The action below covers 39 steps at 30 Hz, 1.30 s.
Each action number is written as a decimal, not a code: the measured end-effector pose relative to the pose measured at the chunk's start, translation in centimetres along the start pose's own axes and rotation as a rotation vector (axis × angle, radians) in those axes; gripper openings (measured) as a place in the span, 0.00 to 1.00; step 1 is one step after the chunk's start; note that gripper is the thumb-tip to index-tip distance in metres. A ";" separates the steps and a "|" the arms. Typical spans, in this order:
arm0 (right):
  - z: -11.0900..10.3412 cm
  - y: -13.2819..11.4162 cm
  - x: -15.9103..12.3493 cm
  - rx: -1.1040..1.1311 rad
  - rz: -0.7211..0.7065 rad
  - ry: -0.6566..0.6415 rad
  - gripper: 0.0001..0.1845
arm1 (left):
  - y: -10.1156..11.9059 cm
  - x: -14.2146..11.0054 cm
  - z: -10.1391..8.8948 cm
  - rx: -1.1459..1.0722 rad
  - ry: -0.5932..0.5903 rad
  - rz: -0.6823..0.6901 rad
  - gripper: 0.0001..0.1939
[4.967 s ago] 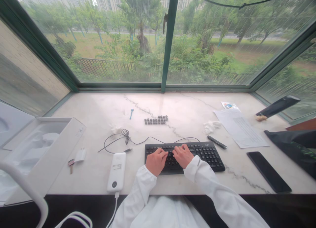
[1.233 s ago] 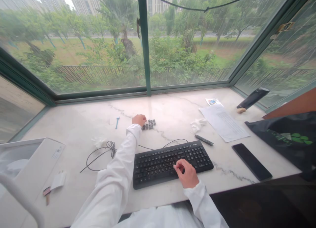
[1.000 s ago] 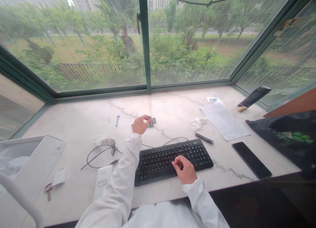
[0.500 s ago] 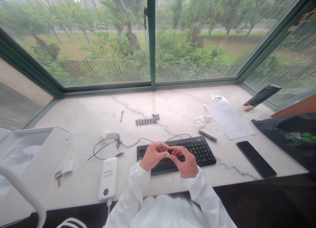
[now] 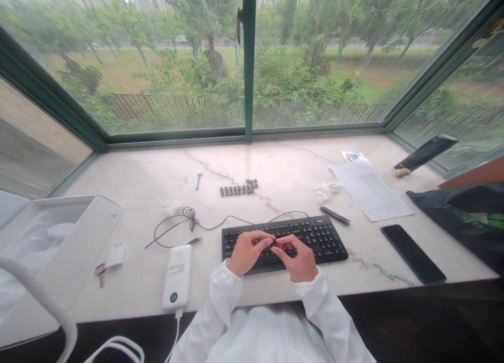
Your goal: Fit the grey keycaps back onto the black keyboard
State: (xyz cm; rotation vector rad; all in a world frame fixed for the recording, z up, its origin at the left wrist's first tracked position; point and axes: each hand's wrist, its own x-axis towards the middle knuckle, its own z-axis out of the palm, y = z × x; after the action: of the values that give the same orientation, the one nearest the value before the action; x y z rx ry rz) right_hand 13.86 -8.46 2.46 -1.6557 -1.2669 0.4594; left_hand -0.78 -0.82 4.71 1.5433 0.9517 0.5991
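Both hands meet over the middle of a black keyboard (image 5: 321,239), fingertips close together. My left hand (image 5: 247,252) is closed in a pinch, thumb against fingers. Facing it, my right hand (image 5: 300,259) pinches too. Between the fingertips shows a small dark piece, which looks like a black keycap (image 5: 274,242); the fingers cover most of it. Beyond the keyboard, several black keycaps (image 5: 237,190) lie in short rows on the white marble-patterned surface. A blue plastic tool (image 5: 199,181) rests to their left.
Left of the keyboard are its coiled cable (image 5: 190,216), a white power bank (image 5: 177,276), a charger plug (image 5: 115,256), a key (image 5: 101,274) and a white box (image 5: 88,237). On the right lie a pen (image 5: 335,216), a phone (image 5: 413,254), paper (image 5: 370,190) and a dark bag (image 5: 460,216).
The view has shifted slightly, so the scene sits a little further right. The hands stay over the keyboard, and their fingertips have separated slightly.
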 end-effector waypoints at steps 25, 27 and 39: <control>1.1 4.4 -0.6 -0.057 0.059 -0.152 0.10 | -3.2 -0.8 1.4 0.126 0.085 -0.093 0.13; 1.1 4.9 0.1 -0.069 0.072 -0.156 0.12 | -3.2 -0.8 1.3 0.139 0.103 -0.088 0.13; 1.8 7.0 3.1 -0.344 -0.030 -0.236 0.12 | -3.7 -1.5 1.2 0.214 0.133 -0.099 0.13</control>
State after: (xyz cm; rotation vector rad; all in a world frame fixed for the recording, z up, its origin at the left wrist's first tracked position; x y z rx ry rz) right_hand 17.38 -4.89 -3.56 -1.9058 -1.6136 0.4461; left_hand -1.49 -2.72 1.09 1.6487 1.2188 0.5483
